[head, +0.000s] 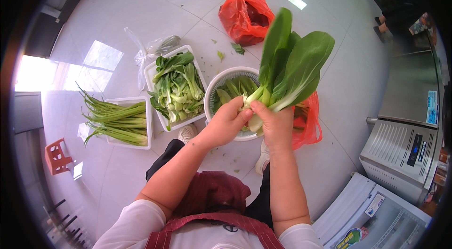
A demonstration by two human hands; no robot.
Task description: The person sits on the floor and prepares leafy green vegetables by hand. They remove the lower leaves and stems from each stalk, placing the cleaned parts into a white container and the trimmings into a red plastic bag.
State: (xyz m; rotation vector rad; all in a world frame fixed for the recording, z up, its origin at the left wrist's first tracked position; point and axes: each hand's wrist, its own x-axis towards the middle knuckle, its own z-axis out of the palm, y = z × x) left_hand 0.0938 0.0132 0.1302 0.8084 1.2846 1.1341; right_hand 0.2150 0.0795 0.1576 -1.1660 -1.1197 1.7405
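A head of bok choy (279,69), its broad green leaves pointing up and to the right, is held in front of me. My left hand (227,120) pinches its pale root end. My right hand (273,122) grips the white stalks close beside it. Below both hands stands a round white plastic basket (214,85) with loose bok choy leaves (236,88) inside. To its left, separate stalks and leaves of bok choy (180,88) fill a white tray (200,70). The undersides of the fingers are hidden.
Long green leafy stalks (120,122) lie across a second white tray (149,122). A red plastic bag (235,16) stands beyond the basket, another red bag (312,122) at right. A knotted clear bag (141,58), an orange stool (58,157) and a person's feet (380,30) are around.
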